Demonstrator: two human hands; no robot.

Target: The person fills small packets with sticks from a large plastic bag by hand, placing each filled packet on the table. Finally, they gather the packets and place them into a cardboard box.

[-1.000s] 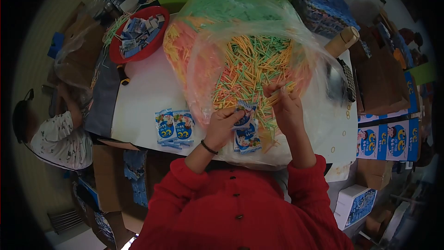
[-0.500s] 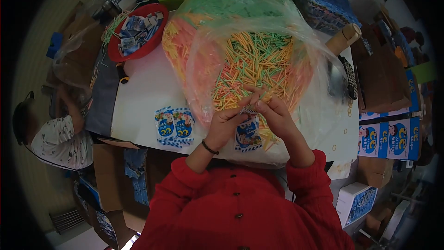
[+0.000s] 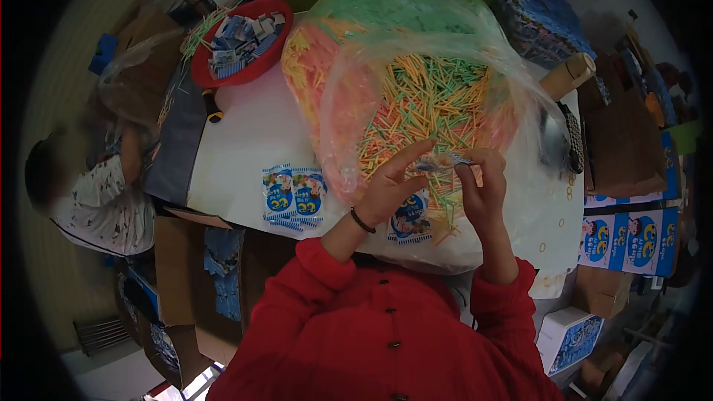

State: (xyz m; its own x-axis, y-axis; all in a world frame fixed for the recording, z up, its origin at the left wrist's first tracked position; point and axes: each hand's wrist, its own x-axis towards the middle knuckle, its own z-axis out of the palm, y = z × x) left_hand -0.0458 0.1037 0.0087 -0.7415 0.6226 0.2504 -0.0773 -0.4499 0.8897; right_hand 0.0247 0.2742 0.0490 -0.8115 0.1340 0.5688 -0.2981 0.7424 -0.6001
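Over the front of a big clear plastic bag [image 3: 338,96] full of thin pink, orange, yellow and green sticks [image 3: 434,96], both hands hold a small printed packet [image 3: 440,162]. My left hand [image 3: 390,187], with a dark bead bracelet at the wrist, curves round the packet's left end, index finger and thumb apart. Fingertips of my right hand [image 3: 484,182] pinch its right end. Below the hands a blue-and-white packet [image 3: 410,219] lies at the bag's front edge. To the left sits a small pile of similar packets [image 3: 293,194] on the white table [image 3: 241,134].
A red bowl [image 3: 278,48] of small packets stands at the back left, a black-and-yellow handled tool [image 3: 212,108] near it. Another person [image 3: 104,197] sits at left. Cardboard boxes [image 3: 178,271] stand below the table's left edge. Printed cartons [image 3: 631,241] are stacked at right.
My hands have moved slightly right and further apart, with the small packet now stretched between them. The whole view has shifted a little as the head turned.
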